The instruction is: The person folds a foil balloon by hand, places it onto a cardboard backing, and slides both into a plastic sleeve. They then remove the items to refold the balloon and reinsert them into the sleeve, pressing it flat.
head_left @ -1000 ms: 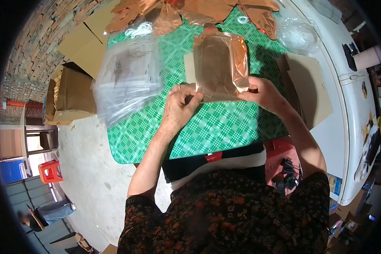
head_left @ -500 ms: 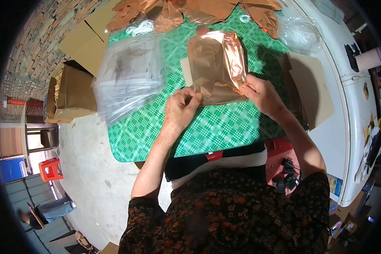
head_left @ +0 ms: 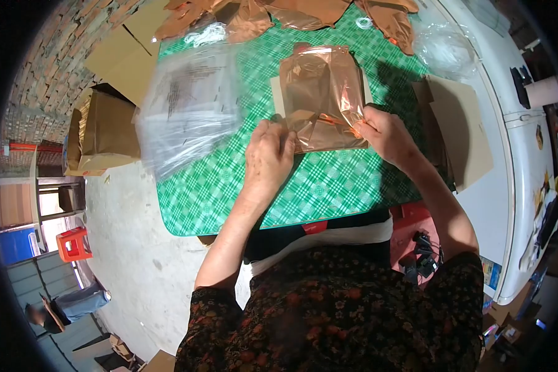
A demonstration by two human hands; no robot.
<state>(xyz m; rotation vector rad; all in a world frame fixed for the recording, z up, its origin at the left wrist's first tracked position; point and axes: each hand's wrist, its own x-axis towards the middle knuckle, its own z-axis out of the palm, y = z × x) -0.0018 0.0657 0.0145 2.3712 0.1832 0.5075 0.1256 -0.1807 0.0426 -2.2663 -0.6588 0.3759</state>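
Note:
A shiny copper-coloured plastic bag (head_left: 310, 87) lies flat on the green checked tablecloth (head_left: 328, 186), with a pale sheet of card (head_left: 278, 93) showing from under its sides. My left hand (head_left: 268, 152) is at the bag's lower left corner, its fingers bent and its thumb along the edge; the fingertips are partly hidden. On the lower right side, my right hand (head_left: 387, 136) pinches the bag's crinkled edge between thumb and fingers. The bag's front edge is creased between both hands.
Clear plastic bags (head_left: 189, 105) are stacked left of the work. More copper-coloured bags (head_left: 297, 12) lie along the far edge. Card sheets (head_left: 459, 130) and a clear plastic bundle (head_left: 446, 49) are at the right. A cardboard box (head_left: 108, 133) stands left of the table.
My left hand has turned and its thumb has shifted along the bag's corner. The right side of the bag lies flatter, and my right hand still pinches it. The view has shifted slightly.

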